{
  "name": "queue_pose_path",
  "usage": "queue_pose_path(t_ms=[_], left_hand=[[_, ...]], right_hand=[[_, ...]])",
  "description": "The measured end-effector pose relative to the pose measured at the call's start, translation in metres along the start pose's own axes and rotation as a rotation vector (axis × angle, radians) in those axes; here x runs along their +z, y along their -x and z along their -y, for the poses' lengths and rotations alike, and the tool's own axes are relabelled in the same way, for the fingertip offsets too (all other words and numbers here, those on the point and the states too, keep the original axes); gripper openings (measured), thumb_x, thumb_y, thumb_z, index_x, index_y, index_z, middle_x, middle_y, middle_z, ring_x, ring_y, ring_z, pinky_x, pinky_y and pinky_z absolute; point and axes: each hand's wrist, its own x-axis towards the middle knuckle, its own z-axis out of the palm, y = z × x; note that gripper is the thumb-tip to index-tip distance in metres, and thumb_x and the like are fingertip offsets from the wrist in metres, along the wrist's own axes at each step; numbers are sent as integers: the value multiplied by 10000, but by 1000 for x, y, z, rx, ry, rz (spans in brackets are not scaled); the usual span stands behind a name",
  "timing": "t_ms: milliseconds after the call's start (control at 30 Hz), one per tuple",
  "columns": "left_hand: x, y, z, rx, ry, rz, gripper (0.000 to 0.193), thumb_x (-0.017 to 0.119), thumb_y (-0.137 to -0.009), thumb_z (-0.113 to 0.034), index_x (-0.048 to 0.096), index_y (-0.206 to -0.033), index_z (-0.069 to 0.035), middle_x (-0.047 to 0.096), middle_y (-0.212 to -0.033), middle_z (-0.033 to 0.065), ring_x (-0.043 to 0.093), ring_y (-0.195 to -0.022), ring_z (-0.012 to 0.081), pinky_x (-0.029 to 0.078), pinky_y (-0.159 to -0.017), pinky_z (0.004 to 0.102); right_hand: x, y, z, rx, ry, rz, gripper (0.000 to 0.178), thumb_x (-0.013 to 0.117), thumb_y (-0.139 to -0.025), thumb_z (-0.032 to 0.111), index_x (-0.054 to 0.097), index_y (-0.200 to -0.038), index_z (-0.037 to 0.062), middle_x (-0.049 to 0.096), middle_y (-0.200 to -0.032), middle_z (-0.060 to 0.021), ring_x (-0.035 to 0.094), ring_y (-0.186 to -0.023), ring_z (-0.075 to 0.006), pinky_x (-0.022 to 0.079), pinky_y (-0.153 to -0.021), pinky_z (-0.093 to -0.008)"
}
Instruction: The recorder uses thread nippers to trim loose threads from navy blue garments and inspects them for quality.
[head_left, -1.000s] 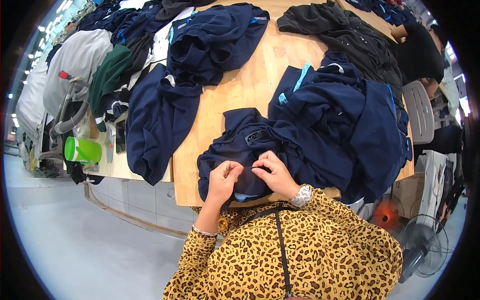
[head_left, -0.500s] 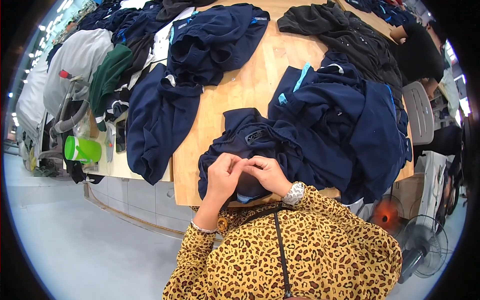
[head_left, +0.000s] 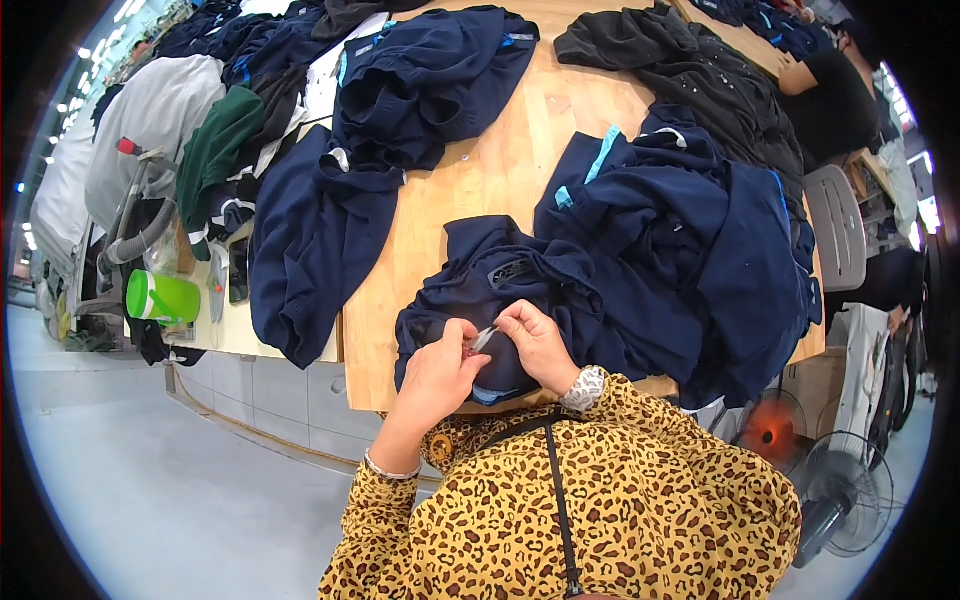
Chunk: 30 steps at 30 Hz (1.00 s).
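My left hand (head_left: 438, 372) is closed around small thread snips (head_left: 483, 340), with a bit of red showing at the handle. Their pale blades point up and right toward my right hand (head_left: 541, 347). That hand is pinched at the blade tips; whatever lies between its fingertips is too small to make out. Both hands are just above a bunched navy garment (head_left: 520, 262) at the table's near edge. The garment has a dark emblem on it and a light blue strip near my left wrist.
A larger navy garment pile (head_left: 690, 235) with light blue trim lies to the right. More navy clothes (head_left: 420, 90) lie at the back left of the wooden table (head_left: 425, 235). A green bucket (head_left: 165, 298) stands far left; a fan (head_left: 840, 490) is low right. Another person (head_left: 835, 95) is at far right.
My hands were together at the fingertips and have moved slightly apart. The snips now show between them. At far right, the other person has shifted.
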Motion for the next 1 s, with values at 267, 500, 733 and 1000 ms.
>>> queue_pose_path(t_ms=[267,500,733,1000], left_hand=[[0,-2,-7,14,-86,32,314,645,-824,-204,456,-1020,-47,647,-812,198,622,-787,399,467,-661,468],[-3,0,-2,17,-78,13,341,678,-811,-185,453,-1022,-41,631,-756,155,627,-726,346,467,-636,400],[1,-1,-3,42,22,20,358,692,-796,-141,443,-1031,-37,600,-693,147,610,-659,315,459,-611,375],[-7,-2,6,-15,110,46,359,672,-803,-166,449,-1058,-47,640,-786,180,629,-767,373,469,-662,426]], right_hand=[[0,2,5,-45,94,-14,124,534,-933,107,557,-895,-9,632,-782,-48,570,-732,-72,465,-675,-232],[0,3,7,-45,111,-9,114,526,-938,96,557,-893,-4,602,-781,-24,544,-735,-65,448,-672,-218],[0,4,8,-58,134,-17,140,531,-938,122,554,-895,-9,617,-764,-45,560,-714,-77,457,-659,-234],[-2,3,0,-68,108,-18,137,532,-939,124,556,-893,-3,612,-760,-38,554,-717,-69,453,-658,-229]])
